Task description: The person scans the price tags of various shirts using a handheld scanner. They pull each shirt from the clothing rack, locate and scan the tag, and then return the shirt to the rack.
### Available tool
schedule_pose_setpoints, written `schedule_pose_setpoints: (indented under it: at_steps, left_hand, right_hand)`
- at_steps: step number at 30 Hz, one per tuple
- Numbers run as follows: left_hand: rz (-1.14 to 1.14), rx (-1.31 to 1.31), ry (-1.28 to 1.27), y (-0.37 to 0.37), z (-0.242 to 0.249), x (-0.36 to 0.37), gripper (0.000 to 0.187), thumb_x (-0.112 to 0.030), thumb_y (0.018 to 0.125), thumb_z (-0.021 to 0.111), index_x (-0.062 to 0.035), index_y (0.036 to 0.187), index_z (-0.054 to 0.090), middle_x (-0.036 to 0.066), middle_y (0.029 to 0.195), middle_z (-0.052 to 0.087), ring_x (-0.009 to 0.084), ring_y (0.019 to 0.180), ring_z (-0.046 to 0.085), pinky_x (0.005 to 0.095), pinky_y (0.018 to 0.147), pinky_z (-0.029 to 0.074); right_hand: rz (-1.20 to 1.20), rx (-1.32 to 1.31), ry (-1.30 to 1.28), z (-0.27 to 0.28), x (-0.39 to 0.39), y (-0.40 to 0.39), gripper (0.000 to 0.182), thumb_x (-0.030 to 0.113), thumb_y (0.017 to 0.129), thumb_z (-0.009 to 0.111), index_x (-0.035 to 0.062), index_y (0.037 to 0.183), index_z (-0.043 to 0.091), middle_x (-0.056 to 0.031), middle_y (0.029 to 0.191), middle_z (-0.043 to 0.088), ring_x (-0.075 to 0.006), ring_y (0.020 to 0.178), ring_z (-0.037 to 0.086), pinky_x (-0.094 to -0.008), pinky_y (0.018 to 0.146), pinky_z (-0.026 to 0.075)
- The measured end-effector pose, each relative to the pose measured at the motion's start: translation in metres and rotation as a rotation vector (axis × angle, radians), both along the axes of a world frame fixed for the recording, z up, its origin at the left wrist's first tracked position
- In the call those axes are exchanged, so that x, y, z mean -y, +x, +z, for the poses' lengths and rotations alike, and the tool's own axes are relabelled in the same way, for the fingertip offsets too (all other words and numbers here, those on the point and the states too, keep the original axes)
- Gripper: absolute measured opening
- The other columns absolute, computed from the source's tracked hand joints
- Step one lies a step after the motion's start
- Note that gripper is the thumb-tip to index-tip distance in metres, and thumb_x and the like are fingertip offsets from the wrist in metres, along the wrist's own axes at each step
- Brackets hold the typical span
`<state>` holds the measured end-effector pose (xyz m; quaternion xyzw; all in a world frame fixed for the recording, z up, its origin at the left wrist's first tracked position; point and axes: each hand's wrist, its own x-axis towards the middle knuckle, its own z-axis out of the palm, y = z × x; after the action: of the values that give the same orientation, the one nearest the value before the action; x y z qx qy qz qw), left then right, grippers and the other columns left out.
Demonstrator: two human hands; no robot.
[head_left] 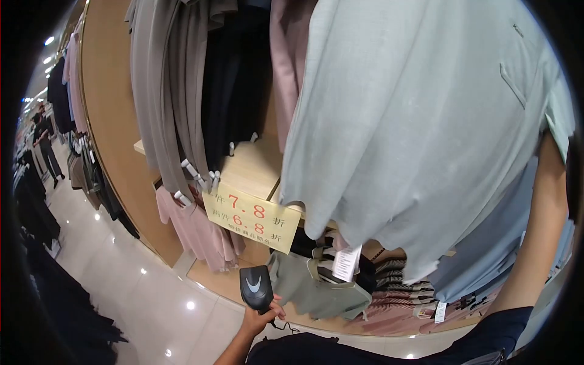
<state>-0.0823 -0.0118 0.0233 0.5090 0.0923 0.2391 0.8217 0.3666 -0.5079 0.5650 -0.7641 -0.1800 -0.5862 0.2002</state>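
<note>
In my left hand (260, 319), low in the view, is a black barcode scanner (255, 287), its head pointing up and a cord trailing below. My fingers wrap round its handle. A pale green shirt (389, 121) with a chest pocket hangs large across the upper right. My right forearm reaches up at the right edge and passes behind the shirt's sleeve, which hides my right hand. Below the shirt's hem, a white tag (345, 263) with printed lines hangs a little right of the scanner.
A yellow discount sign (252, 222) stands on the wooden shelf (252, 167). Grey trousers (164, 91), a pink top (194, 228) and blue garments (486, 249) hang around it. Dark clothes (55, 292) line the left of the shiny aisle floor (158, 304); a person (45, 143) stands far back.
</note>
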Motion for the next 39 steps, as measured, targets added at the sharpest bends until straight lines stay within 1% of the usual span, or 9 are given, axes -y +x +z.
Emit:
schedule_pose_setpoints:
  at_steps: [1,4,6,11,17,20,28,36,39]
  left_hand:
    - [0.011,0.017,0.051,0.003,-0.011,-0.001,0.04,-0.001,0.083,0.063,0.0028,0.122,0.052,0.017,0.083,0.07,0.0244,0.076,0.07,0.0328,0.072,0.053]
    - [0.002,-0.101,0.036,0.0,0.006,0.002,0.04,0.0,0.083,0.063,0.0033,0.122,0.051,0.017,0.082,0.069,0.0252,0.075,0.07,0.0332,0.073,0.053]
    - [-0.014,-0.03,0.08,0.006,0.002,0.002,0.041,0.0,0.084,0.065,0.004,0.122,0.05,0.017,0.081,0.068,0.0235,0.075,0.069,0.0325,0.073,0.053]
    - [-0.06,-0.046,0.067,0.011,0.007,0.006,0.04,-0.001,0.087,0.066,0.0055,0.122,0.049,0.017,0.082,0.068,0.0233,0.077,0.068,0.0337,0.075,0.054]
    - [-0.051,-0.045,0.071,0.016,0.011,0.003,0.039,-0.001,0.087,0.065,0.0062,0.122,0.049,0.016,0.081,0.068,0.0232,0.076,0.068,0.0339,0.075,0.054]
    - [-0.001,0.0,0.027,0.016,0.001,0.001,0.035,0.003,0.089,0.066,0.0096,0.12,0.051,0.012,0.081,0.07,0.0179,0.076,0.069,0.0293,0.073,0.055]
    - [0.025,-0.054,-0.021,0.016,0.015,-0.006,0.035,0.003,0.088,0.066,0.0081,0.12,0.051,0.012,0.082,0.07,0.0175,0.074,0.069,0.0263,0.068,0.052]
    - [0.016,-0.038,0.024,0.025,0.002,-0.003,0.036,0.002,0.088,0.067,0.006,0.121,0.051,0.012,0.082,0.07,0.017,0.074,0.068,0.0263,0.068,0.052]
    - [-0.012,-0.043,0.029,0.027,0.005,-0.001,0.037,0.0,0.089,0.067,0.0057,0.122,0.051,0.011,0.082,0.07,0.0165,0.075,0.068,0.0268,0.069,0.054]
  right_hand:
    - [0.002,-0.002,-0.001,-0.002,0.001,0.001,0.043,0.031,0.104,0.051,-0.0086,0.12,0.059,-0.0153,0.113,0.066,-0.0211,0.106,0.063,-0.032,0.096,0.047]
    - [0.001,-0.008,0.001,-0.012,0.005,0.003,0.043,0.031,0.104,0.051,-0.0085,0.12,0.059,-0.0155,0.113,0.066,-0.0213,0.107,0.063,-0.0321,0.097,0.047]
    - [0.0,-0.007,0.0,-0.019,0.006,0.004,0.043,0.031,0.104,0.051,-0.0085,0.121,0.058,-0.0156,0.114,0.066,-0.0215,0.107,0.063,-0.0322,0.097,0.047]
    - [0.009,-0.007,0.007,-0.028,0.01,0.01,0.043,0.03,0.105,0.051,-0.0084,0.122,0.058,-0.0159,0.115,0.065,-0.0219,0.108,0.063,-0.0324,0.097,0.047]
    - [-0.004,-0.004,0.003,-0.013,0.015,0.015,0.043,0.03,0.105,0.051,-0.0083,0.123,0.058,-0.0163,0.116,0.065,-0.0223,0.109,0.063,-0.0326,0.098,0.047]
    - [-0.017,-0.006,-0.006,0.005,0.016,0.017,0.043,0.029,0.105,0.051,-0.0082,0.123,0.057,-0.0165,0.117,0.065,-0.0226,0.109,0.063,-0.0327,0.098,0.047]
    - [-0.038,-0.028,-0.011,0.03,0.012,0.023,0.042,0.029,0.105,0.051,-0.0081,0.125,0.057,-0.0169,0.118,0.064,-0.0232,0.111,0.063,-0.033,0.099,0.047]
    - [-0.033,-0.028,-0.01,0.023,0.014,0.021,0.042,0.028,0.105,0.05,-0.0079,0.127,0.056,-0.0174,0.12,0.064,-0.0238,0.112,0.063,-0.0332,0.1,0.047]
    - [-0.032,-0.041,0.003,0.015,0.014,0.021,0.042,0.028,0.105,0.05,-0.0079,0.127,0.056,-0.0176,0.121,0.064,-0.0241,0.113,0.063,-0.0333,0.1,0.047]
